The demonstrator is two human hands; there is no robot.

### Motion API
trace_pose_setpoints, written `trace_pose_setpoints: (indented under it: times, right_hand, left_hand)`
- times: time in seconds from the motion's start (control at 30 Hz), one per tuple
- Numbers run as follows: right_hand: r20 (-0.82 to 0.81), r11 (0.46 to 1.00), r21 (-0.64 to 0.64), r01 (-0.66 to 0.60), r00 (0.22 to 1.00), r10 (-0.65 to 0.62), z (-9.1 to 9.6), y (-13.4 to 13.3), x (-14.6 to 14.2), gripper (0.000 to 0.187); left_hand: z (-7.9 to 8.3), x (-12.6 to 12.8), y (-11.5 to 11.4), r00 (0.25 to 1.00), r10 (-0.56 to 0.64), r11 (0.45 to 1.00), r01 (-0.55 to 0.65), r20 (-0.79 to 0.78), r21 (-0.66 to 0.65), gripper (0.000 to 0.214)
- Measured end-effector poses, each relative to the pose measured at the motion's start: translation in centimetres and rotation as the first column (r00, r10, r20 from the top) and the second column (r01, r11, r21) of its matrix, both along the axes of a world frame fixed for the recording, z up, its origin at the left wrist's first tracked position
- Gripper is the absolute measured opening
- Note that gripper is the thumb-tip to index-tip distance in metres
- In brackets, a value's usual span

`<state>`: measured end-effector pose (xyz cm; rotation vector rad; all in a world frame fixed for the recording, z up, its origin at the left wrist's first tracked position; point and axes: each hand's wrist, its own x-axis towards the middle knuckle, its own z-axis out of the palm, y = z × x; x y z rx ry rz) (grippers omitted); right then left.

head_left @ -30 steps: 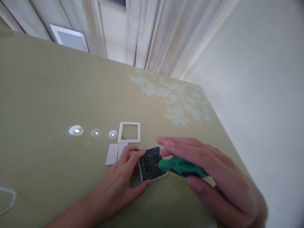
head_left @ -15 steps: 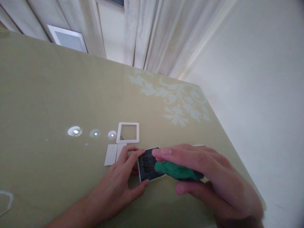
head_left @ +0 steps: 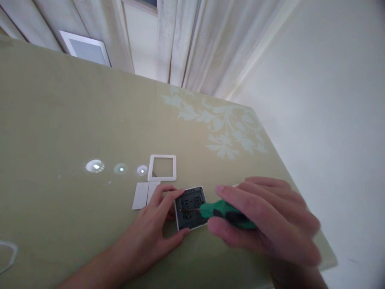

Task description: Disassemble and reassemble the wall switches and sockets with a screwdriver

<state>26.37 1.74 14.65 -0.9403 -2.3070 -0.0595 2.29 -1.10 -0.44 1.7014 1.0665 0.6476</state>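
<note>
A dark grey switch module (head_left: 192, 200) with a white rim lies on the glossy olive table (head_left: 75, 120). My left hand (head_left: 153, 237) pinches its left edge between thumb and fingers and holds it flat. My right hand (head_left: 267, 220) is wrapped round a green and black screwdriver (head_left: 225, 212). The screwdriver's thin shaft points left, and its tip rests on the left part of the module's face.
A white square frame (head_left: 162, 167) lies just behind the module. Two small white rocker plates (head_left: 146, 195) sit side by side left of my fingers. A white outline shape (head_left: 7, 253) shows at the left edge. The table's right edge drops to a pale floor (head_left: 331, 120). Curtains hang behind.
My right hand has shifted a little to the right and its fingers have rolled around the screwdriver handle. The module's face shows more now. My left hand has stayed put.
</note>
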Motion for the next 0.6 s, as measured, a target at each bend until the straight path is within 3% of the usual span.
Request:
trace_pose_setpoints:
  times: [0.07,0.17,0.2,0.23,0.3,0.37,0.4,0.47,0.53,0.6]
  right_hand:
    - [0.023,1.0,-0.006,-0.011,1.0,0.011,0.1,0.0,0.1,0.035]
    - [0.068,0.952,-0.292,-0.091,0.991,0.115,1.0,0.1,0.6,0.044]
    - [0.084,0.938,-0.335,-0.095,0.988,0.13,1.2,0.1,0.8,0.044]
    - [0.098,0.942,-0.322,-0.09,0.987,0.128,1.3,0.1,0.9,0.042]
    - [0.082,0.985,-0.139,-0.099,0.99,0.111,1.0,0.2,1.0,0.033]
    - [0.042,0.994,0.016,-0.104,0.994,0.103,0.5,0.4,0.8,0.034]
    - [0.027,0.992,0.026,-0.124,0.992,0.123,0.3,0.5,0.7,0.037]
    - [0.009,0.974,-0.082,-0.209,0.978,0.211,0.2,0.8,0.6,0.043]
    - [-0.011,0.922,-0.211,-0.325,0.944,0.33,0.3,1.0,0.5,0.045]
    - [0.001,0.919,-0.242,-0.311,0.947,0.321,0.5,0.7,0.5,0.036]
  left_hand:
    - [0.0,0.0,0.0,1.0,0.002,1.0,-0.002,-0.008,0.005,0.068]
    - [0.0,0.0,0.0,1.0,0.004,1.0,-0.004,-0.016,0.017,0.065]
    - [0.0,0.0,-0.1,1.0,0.002,1.0,-0.002,-0.018,0.013,0.065]
    - [0.0,0.0,-0.1,1.0,-0.002,1.0,0.002,-0.021,0.005,0.066]
    - [0.0,0.0,-0.1,1.0,-0.009,1.0,0.009,-0.029,-0.016,0.067]
    - [-0.1,0.0,-0.1,1.0,-0.004,1.0,0.003,-0.029,-0.019,0.069]
    - [-0.2,0.0,-0.1,1.0,-0.001,1.0,0.001,-0.028,-0.015,0.069]
    - [-0.2,0.0,-0.1,1.0,0.003,1.0,-0.003,-0.026,0.007,0.067]
    - [-0.1,0.0,-0.1,1.0,0.002,1.0,-0.001,-0.031,0.022,0.063]
    - [0.0,0.1,0.0,1.0,-0.006,1.0,0.007,-0.028,0.014,0.061]
